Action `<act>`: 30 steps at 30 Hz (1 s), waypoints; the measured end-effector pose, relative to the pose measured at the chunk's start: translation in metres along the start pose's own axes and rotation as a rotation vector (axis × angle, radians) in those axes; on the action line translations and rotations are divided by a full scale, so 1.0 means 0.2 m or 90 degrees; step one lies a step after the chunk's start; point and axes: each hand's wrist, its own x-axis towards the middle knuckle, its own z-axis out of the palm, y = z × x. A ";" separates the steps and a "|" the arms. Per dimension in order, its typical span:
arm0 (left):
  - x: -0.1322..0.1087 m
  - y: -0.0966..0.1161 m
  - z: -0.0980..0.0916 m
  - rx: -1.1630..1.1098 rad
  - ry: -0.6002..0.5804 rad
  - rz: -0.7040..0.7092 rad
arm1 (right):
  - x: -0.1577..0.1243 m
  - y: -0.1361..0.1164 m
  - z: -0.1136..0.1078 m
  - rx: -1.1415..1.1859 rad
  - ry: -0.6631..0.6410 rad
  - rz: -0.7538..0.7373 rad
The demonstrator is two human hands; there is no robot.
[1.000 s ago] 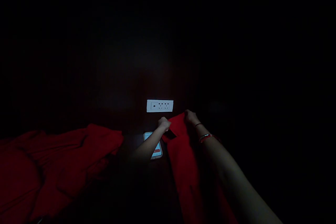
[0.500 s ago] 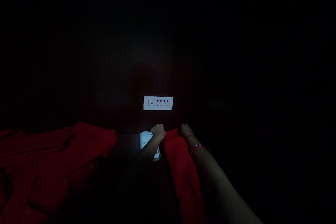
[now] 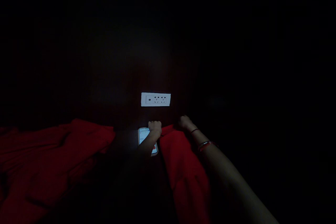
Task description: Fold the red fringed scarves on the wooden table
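Note:
A long piece of red cloth (image 3: pixel 181 161) stretches from the back toward me, its far edge running between my two hands. My left hand (image 3: pixel 155 127) is closed at the cloth's far left corner. At the far right corner my right hand (image 3: pixel 185 123) is closed too, with dark and red bands on its wrist. The fingertips of both hands are hidden. Under my left forearm lies a lit phone (image 3: pixel 144 135), partly covered by the arm.
A white socket panel (image 3: pixel 155 99) is on the dark wall behind my hands. To the left lies a heap of rumpled red cloth (image 3: pixel 57 161). Most of the surroundings are too dark to make out.
My right hand has moved slightly away from my left, and the red cloth between them looks wider. The whole view has shifted a little.

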 end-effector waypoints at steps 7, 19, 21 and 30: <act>-0.36 0.02 -0.07 -0.053 0.179 0.130 | -0.45 -0.03 -0.08 0.038 -0.097 -0.109; -0.65 -0.05 0.15 0.015 0.089 0.247 | -0.62 0.08 0.09 0.126 -0.014 -0.084; -0.67 -0.03 0.11 0.022 0.140 0.244 | -0.65 0.15 0.05 0.148 0.024 0.017; -0.83 0.09 0.11 -0.110 0.210 0.146 | -0.75 0.29 0.12 0.220 0.050 0.101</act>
